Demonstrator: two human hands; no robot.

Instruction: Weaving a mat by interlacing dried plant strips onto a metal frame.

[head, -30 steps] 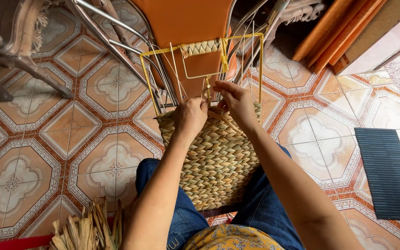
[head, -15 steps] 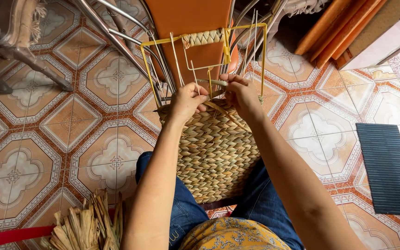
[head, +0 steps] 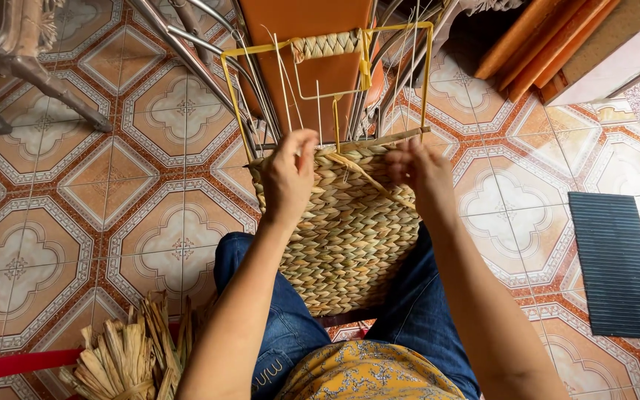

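Head view: I weave a basket [head: 350, 237] on a yellow frame [head: 235, 96].
Left hand [head: 288, 174]: pinching the rim.
Right hand [head: 421, 172]: closed on a strand [head: 361, 172].

Half-woven straw basket [head: 350, 237] on yellow wire frame [head: 327, 89], resting upright between knees; loose strand [head: 368, 178] across top

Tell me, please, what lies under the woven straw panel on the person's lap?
The woven straw panel rests on blue-jeaned legs, visible either side. Its yellow wire frame shows only above the weave; whatever is beneath the weave is hidden.
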